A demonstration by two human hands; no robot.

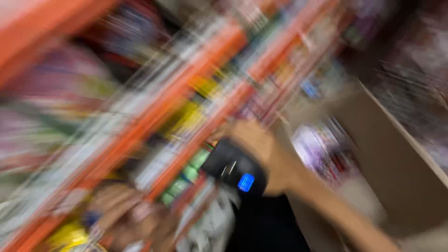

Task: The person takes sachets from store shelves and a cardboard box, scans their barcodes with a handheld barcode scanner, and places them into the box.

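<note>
Blurred orange shelves [154, 112] behind right hand [254, 140] gripping boxy black scanner [235, 170].

Blurred orange store shelves [154, 112], right hand [254, 140] gripping a dark handheld scanner [235, 170], cardboard box [396, 158]

left: orange shelves [154, 112] are being crowded by blurred packets, no gap being made out | right: passage is being narrowed by a cardboard box [396, 158] | centre: path is being blocked by a black device [235, 170]
</note>
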